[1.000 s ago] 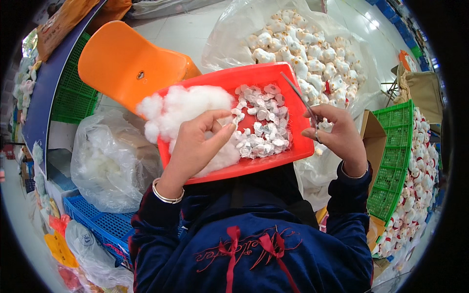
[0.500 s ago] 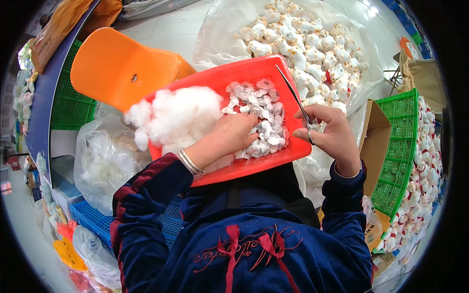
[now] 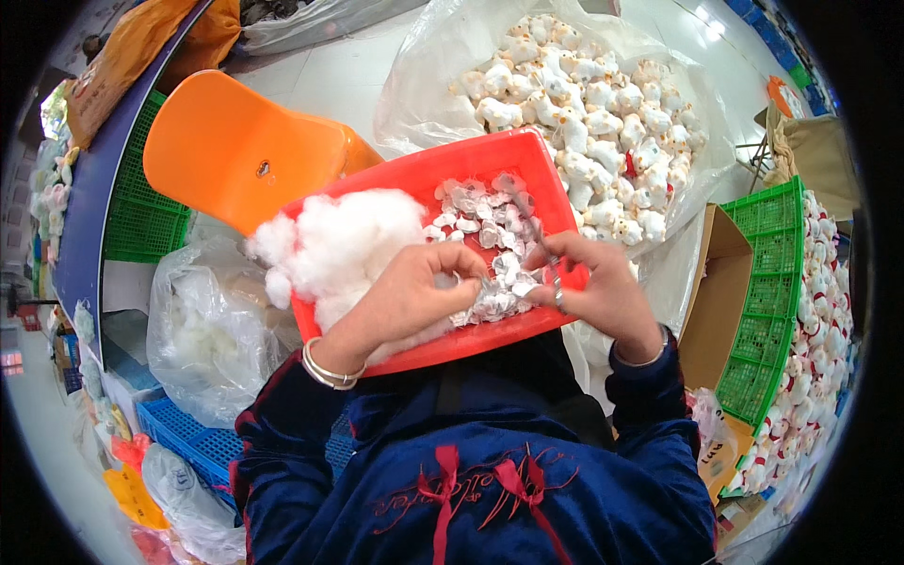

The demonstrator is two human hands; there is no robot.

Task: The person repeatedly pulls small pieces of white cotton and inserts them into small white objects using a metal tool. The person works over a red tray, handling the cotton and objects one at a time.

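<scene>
A red plastic tub (image 3: 551, 179) lies across my lap, with a heap of white stuffing (image 3: 363, 240) on its left and many small white-and-grey fabric pieces (image 3: 490, 231) on its right. Over the tub, my left hand (image 3: 410, 297) is closed, thumb and fingertips pinching one small fabric piece (image 3: 484, 282). My right hand (image 3: 603, 287) grips slim metal forceps (image 3: 523, 209) by the handle end, their long tips angled up and away over the pieces, slightly blurred. The two hands are close together but apart.
Beyond the tub, a clear plastic sheet (image 3: 414, 108) bears many white stuffed toys (image 3: 593, 122). An orange chair (image 3: 231, 141) stands at the far left, above a clear bag of stuffing (image 3: 212, 325). To the right are a cardboard box (image 3: 713, 301) and green crates (image 3: 767, 282).
My left hand has come up out of the fabric pieces, back toward me, with one piece pinched. My right hand has moved left and nearer with the forceps. The tub has shifted slightly nearer.
</scene>
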